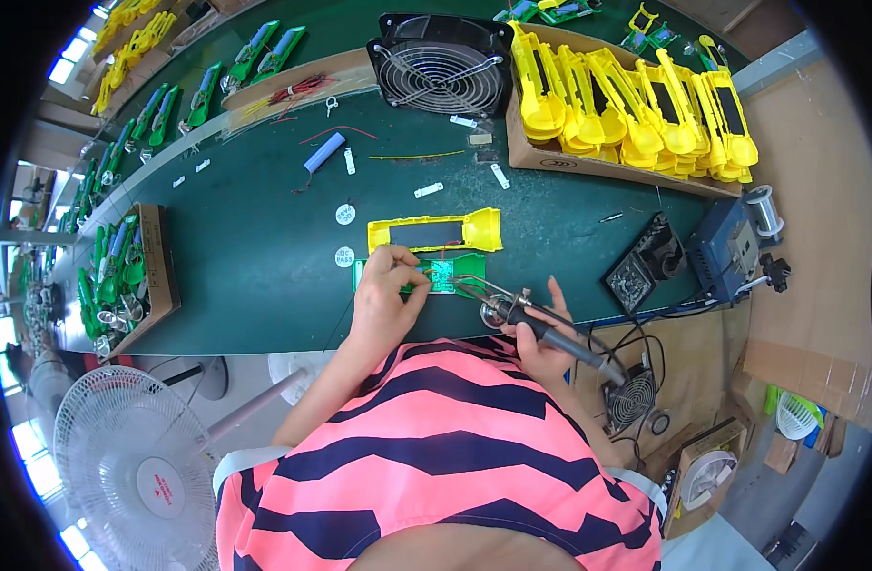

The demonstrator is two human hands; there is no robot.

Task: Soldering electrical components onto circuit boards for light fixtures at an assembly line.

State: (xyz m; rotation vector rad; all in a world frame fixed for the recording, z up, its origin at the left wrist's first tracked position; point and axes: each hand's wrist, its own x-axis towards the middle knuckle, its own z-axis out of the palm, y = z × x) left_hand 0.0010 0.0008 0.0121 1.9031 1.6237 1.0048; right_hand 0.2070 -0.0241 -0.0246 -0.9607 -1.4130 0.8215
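Observation:
A green circuit board (442, 276) lies in a green plastic housing (472, 265) near the front edge of the bench. My left hand (386, 293) rests over the left part of that housing, thumb and forefinger pinched together at the board; whatever is between the fingertips is too small to make out. In my right hand (542, 350) is a soldering iron (571, 344) with a thin metal guide tube, its tip angled left onto the board. Just behind the housing lies a yellow plastic shell (481, 229) with a black panel. A short red wire shows between the two.
A blue cylindrical battery (324, 152), white strips and round stickers (344, 215) lie behind. A box of yellow shells (626, 114) and a black fan (442, 71) stand at the back. On the right are a soldering station (731, 243) and cables; on the left, a box of green units (155, 266).

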